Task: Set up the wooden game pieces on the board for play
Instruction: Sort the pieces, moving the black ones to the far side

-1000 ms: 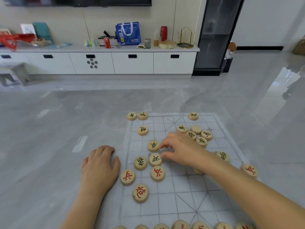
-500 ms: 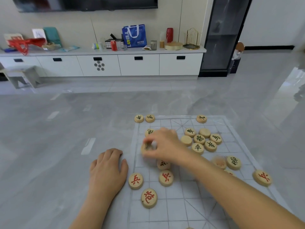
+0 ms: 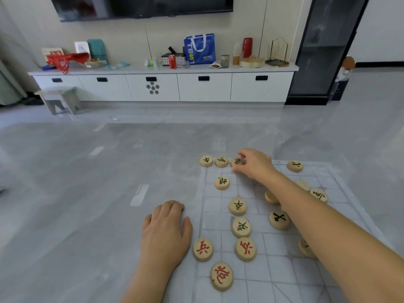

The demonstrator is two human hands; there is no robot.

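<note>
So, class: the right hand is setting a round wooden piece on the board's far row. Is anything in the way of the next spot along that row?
Nothing visible blocks it. The right hand holds a round wooden piece with black lettering beside two placed black-lettered pieces. Past the hand, the far row of the pale gridded board looks bare until a lone black-lettered piece, though the hand hides part.

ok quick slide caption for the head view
Right hand sets a black-marked piece on the board's far row; left hand rests flat on the floor.
</note>
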